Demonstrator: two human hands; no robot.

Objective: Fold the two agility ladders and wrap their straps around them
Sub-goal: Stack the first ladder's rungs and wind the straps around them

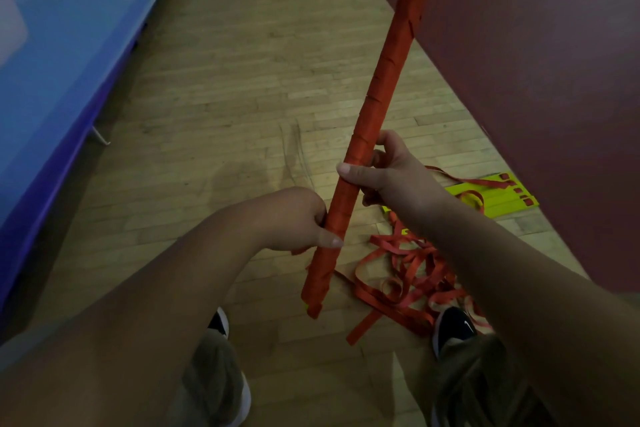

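Here, the wrapped ladder (381,87), a long stick-like bundle bound all round in red strap, slants from near 6 o'clock up to the 1 o'clock edge, held in the air above the wooden floor (225,97). Its top end is cut off by the frame, where a bit of yellow shows past the wrapping. A speck of yellow also shows at its bottom end.

The left hand (304,215) grips the bundle low down from its 9 o'clock side. Its thumb lies on the front, and the other fingers curl behind, hidden by the bundle. The right hand (391,170) grips it just above from the 3 o'clock side, with the thumb pressed across the front and the fingers curled round the back, only partly seen. The two hands are near each other but apart.

The second ladder lies on the floor toward 4 o'clock. Its flat yellow rungs (491,198) are stacked by the edge of a maroon mat (536,80) and partly hidden by the right forearm. Its loose red straps (408,270) are tangled between the bundle and a dark right shoe (455,326). Whether the flat strap end near 6 o'clock belongs to the tangle or the bundle cannot be told. The left shoe (219,322) is mostly hidden.

From 9 to 11 o'clock, blue padding (69,45) bears large white lettering, cut off and blurred, so it cannot be read. A pale mark on the right shoe is too dim to make out.
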